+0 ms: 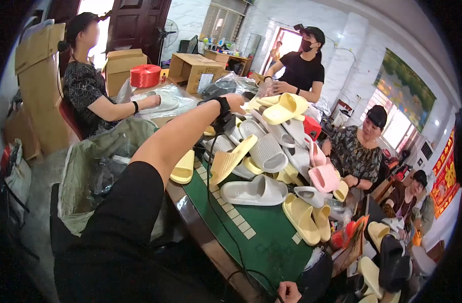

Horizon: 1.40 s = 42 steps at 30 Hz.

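White-tiled walls and a dark wooden door close off a crowded workroom, seen from your head camera, with cardboard boxes and a red spool of cord at the far end of the long desk. Its green mat shows bare only on your near side; beyond that it is buried in foam slippers.

Your left hand is stretched far out across the desk, the arm in a black sleeve with a black wrist strap. It rests at the top of the slipper heap, its fingers lying against the pile just beside a yellow slipper; how far it is open and whether it has hold of anything you cannot tell from here. By the look of it you are at the reaching stage, picking from the heap; closing on one slipper would call for a grip that does not tip the loose ones stacked below the hand.

Your right hand sits low at the near edge, curled loosely near a black cable.

Three other people work around the heap; a grey sack hangs open beneath your outstretched arm.
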Available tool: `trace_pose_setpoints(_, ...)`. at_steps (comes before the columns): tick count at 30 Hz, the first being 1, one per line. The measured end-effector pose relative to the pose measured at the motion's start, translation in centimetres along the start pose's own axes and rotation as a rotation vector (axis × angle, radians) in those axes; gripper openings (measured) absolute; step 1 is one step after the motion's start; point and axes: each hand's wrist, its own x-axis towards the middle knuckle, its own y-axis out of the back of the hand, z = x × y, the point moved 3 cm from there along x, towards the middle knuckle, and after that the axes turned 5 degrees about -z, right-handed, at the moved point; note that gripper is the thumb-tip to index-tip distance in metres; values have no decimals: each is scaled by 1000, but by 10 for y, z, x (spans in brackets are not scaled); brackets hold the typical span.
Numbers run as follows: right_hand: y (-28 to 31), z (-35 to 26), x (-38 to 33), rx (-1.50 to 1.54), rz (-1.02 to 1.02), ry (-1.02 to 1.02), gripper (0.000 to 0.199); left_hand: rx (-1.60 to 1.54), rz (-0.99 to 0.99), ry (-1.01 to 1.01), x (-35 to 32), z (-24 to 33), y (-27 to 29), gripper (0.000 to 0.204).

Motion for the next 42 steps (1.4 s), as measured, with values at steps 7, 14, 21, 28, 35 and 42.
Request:
trace_pose_setpoints(7,1,5,-7,81,117,-39,9,-175,37,-414,0,140,51,57)
trace_pose_setpoints(14,14,19,-24,207,165,92,11,-190,28,-704,-9,410,75,67)
trace_pose_setpoints(21,16,33,-32,404,200,157,13,-65,394,-1355,-103,692,97,83)
trace_pose_setpoints(28,18,36,-40,502,169,167,13,11,734,-1473,-175,868,94,79)
trace_pose_setpoints(35,21,35,-43,511,157,135,11,-138,686,-1270,-154,891,92,41)
trace_pose_setpoints(42,16,43,-47,342,175,6,7,-745,974,-973,-101,812,163,31)
